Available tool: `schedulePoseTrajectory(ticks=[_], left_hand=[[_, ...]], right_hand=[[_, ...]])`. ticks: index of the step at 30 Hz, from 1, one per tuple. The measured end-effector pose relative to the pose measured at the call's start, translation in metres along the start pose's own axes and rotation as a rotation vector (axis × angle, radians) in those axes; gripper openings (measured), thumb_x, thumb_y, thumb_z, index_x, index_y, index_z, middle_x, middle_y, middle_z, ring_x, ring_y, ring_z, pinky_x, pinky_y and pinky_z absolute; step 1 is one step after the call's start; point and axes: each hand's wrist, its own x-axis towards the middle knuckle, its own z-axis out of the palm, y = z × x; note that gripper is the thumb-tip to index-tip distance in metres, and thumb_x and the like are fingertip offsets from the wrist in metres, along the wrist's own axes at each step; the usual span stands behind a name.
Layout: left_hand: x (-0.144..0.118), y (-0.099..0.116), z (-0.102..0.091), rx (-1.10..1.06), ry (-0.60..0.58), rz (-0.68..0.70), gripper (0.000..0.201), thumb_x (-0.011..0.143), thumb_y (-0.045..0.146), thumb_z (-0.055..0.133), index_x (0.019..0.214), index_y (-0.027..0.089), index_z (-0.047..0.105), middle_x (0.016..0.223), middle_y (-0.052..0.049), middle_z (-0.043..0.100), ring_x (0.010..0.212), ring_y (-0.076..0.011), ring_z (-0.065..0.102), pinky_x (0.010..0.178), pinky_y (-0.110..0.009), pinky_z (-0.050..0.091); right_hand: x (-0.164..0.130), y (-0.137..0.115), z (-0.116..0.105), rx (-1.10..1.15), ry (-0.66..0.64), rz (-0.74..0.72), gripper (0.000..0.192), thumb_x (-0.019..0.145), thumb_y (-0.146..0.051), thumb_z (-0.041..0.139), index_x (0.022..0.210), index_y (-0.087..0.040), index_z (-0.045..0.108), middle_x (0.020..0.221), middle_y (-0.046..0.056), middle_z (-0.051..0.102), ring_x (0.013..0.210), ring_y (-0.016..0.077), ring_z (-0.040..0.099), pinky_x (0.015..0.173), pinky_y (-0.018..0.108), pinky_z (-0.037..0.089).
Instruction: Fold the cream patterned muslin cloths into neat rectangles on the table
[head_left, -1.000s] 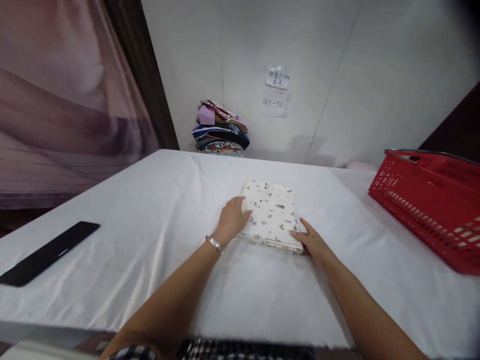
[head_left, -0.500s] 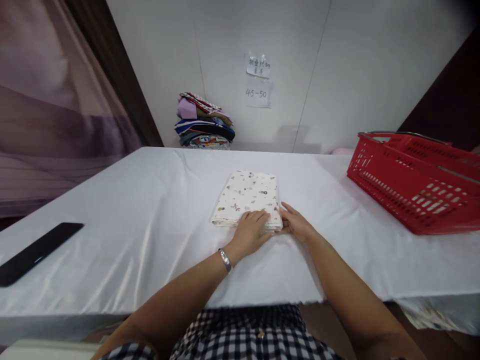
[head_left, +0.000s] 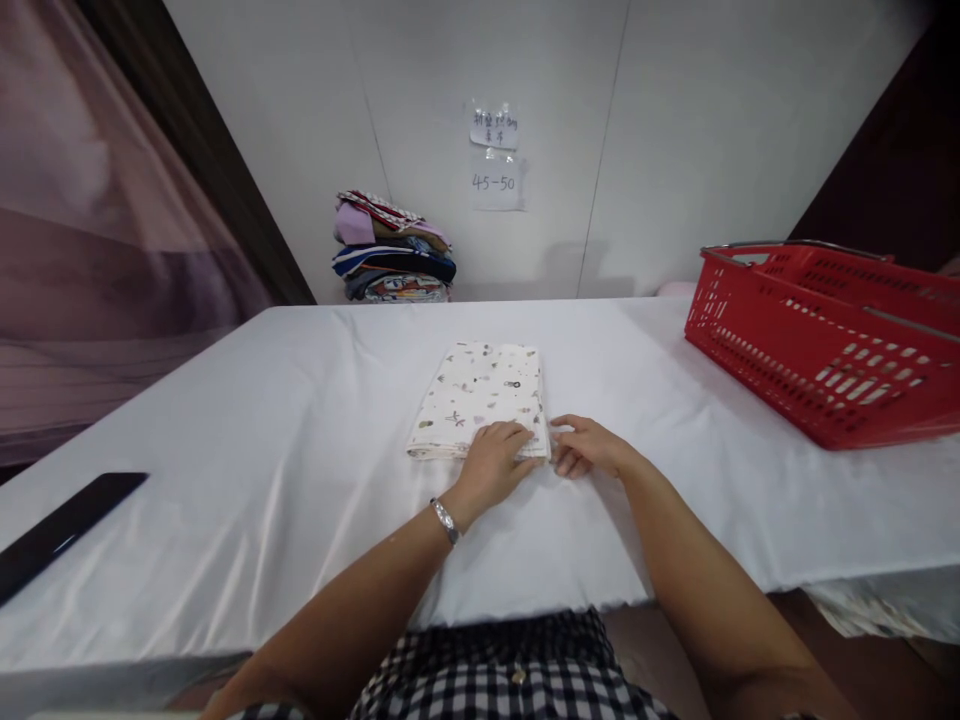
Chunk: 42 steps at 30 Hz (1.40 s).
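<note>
A folded white cloth (head_left: 480, 385) with small scattered prints lies flat on the table, its layered front edge facing me. My left hand (head_left: 491, 465) rests on the cloth's front right part, fingers laid over the top and thumb out by the front edge. It wears a silver bracelet on the wrist. Just off the cloth's right front corner is my right hand (head_left: 589, 447), its fingers loosely bent and apart. I see nothing held in it; whether a fingertip touches the cloth's side I cannot tell.
A white cover drapes the table (head_left: 300, 420). To the right stands a red perforated basket (head_left: 810, 340) with metal handles. A black phone-like slab (head_left: 67, 530) lies at the left. A stack of folded fabrics (head_left: 394, 250) sits at the back, against the wall with paper notes (head_left: 496, 183).
My right hand has drawn slightly away from the cloth's corner, its lower fingers curling more. The left hand stays on the cloth. The whole view has shifted a little.
</note>
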Motion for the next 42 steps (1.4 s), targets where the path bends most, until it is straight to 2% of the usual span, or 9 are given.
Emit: schedulePoseTrajectory(ticks=[3, 6, 10, 16, 19, 22, 29, 35, 42], left_hand=[[0.001, 0.001, -0.002, -0.045, 0.006, -0.016, 0.023, 0.083, 0.033, 0.057, 0.104, 0.024, 0.061, 0.106, -0.004, 0.061, 0.1, -0.0208, 0.053, 0.09, -0.037, 0.039], [0.002, 0.002, -0.003, -0.076, 0.004, -0.049, 0.02, 0.085, 0.033, 0.054, 0.1, 0.024, 0.063, 0.104, -0.004, 0.062, 0.098, -0.0206, 0.053, 0.089, -0.037, 0.039], [0.005, 0.003, -0.002, -0.077, 0.007, -0.069, 0.018, 0.086, 0.032, 0.051, 0.095, 0.023, 0.065, 0.098, -0.004, 0.063, 0.095, -0.0201, 0.054, 0.086, -0.037, 0.04], [0.008, 0.002, 0.002, -0.064, 0.033, -0.049, 0.021, 0.09, 0.029, 0.046, 0.084, 0.022, 0.065, 0.086, -0.002, 0.063, 0.088, -0.0178, 0.054, 0.083, -0.034, 0.039], [0.008, 0.002, 0.004, -0.07, 0.046, -0.063, 0.025, 0.091, 0.027, 0.042, 0.081, 0.021, 0.064, 0.083, -0.002, 0.063, 0.086, -0.0174, 0.053, 0.082, -0.034, 0.038], [0.007, 0.001, 0.005, -0.076, 0.065, -0.069, 0.024, 0.091, 0.026, 0.041, 0.082, 0.021, 0.063, 0.083, -0.003, 0.063, 0.085, -0.0172, 0.052, 0.083, -0.034, 0.038], [0.006, 0.002, 0.008, -0.074, 0.065, -0.01, 0.026, 0.092, 0.026, 0.04, 0.082, 0.022, 0.064, 0.086, -0.003, 0.063, 0.087, -0.0169, 0.053, 0.083, -0.034, 0.037], [0.004, 0.002, 0.009, -0.058, 0.015, 0.019, 0.013, 0.086, 0.028, 0.053, 0.092, 0.023, 0.063, 0.093, -0.002, 0.063, 0.092, -0.0181, 0.053, 0.086, -0.035, 0.037], [0.005, 0.002, 0.009, -0.102, 0.058, -0.025, 0.024, 0.091, 0.027, 0.043, 0.083, 0.021, 0.064, 0.083, -0.003, 0.063, 0.083, -0.0164, 0.054, 0.08, -0.033, 0.039]], right_hand=[[0.001, 0.002, -0.002, -0.047, -0.076, 0.004, 0.024, 0.08, -0.036, 0.059, 0.093, -0.015, 0.057, 0.067, 0.005, 0.068, 0.05, 0.0137, 0.063, 0.043, 0.021, 0.048], [-0.001, 0.002, -0.001, -0.016, -0.147, -0.006, 0.019, 0.079, -0.034, 0.058, 0.081, -0.016, 0.057, 0.072, 0.005, 0.069, 0.051, 0.0129, 0.063, 0.042, 0.02, 0.047], [-0.003, -0.001, 0.002, 0.024, -0.164, -0.022, 0.019, 0.078, -0.033, 0.061, 0.08, -0.015, 0.055, 0.073, 0.005, 0.069, 0.051, 0.0121, 0.063, 0.04, 0.02, 0.046], [-0.006, -0.003, 0.002, -0.037, -0.081, -0.077, 0.025, 0.074, -0.037, 0.065, 0.071, -0.017, 0.051, 0.055, -0.002, 0.062, 0.042, 0.0091, 0.057, 0.034, 0.017, 0.038], [-0.007, -0.003, 0.002, -0.072, -0.156, -0.086, 0.026, 0.073, -0.039, 0.065, 0.071, -0.016, 0.053, 0.057, 0.0, 0.064, 0.043, 0.0091, 0.057, 0.035, 0.017, 0.037], [-0.006, -0.002, 0.005, -0.083, -0.197, -0.089, 0.026, 0.071, -0.039, 0.066, 0.07, -0.015, 0.055, 0.06, 0.001, 0.066, 0.042, 0.0085, 0.056, 0.034, 0.017, 0.035], [-0.003, -0.001, 0.009, -0.047, -0.121, -0.126, 0.015, 0.071, -0.028, 0.063, 0.067, -0.016, 0.056, 0.057, 0.0, 0.065, 0.038, 0.0071, 0.052, 0.034, 0.018, 0.03], [-0.003, -0.001, 0.009, -0.014, -0.108, -0.148, 0.005, 0.069, -0.02, 0.058, 0.069, -0.016, 0.057, 0.053, -0.002, 0.063, 0.038, 0.0075, 0.053, 0.036, 0.018, 0.03], [-0.01, -0.003, -0.003, -0.087, -0.197, -0.101, 0.02, 0.073, -0.034, 0.063, 0.071, -0.015, 0.06, 0.064, 0.002, 0.067, 0.042, 0.0083, 0.056, 0.036, 0.018, 0.032]])
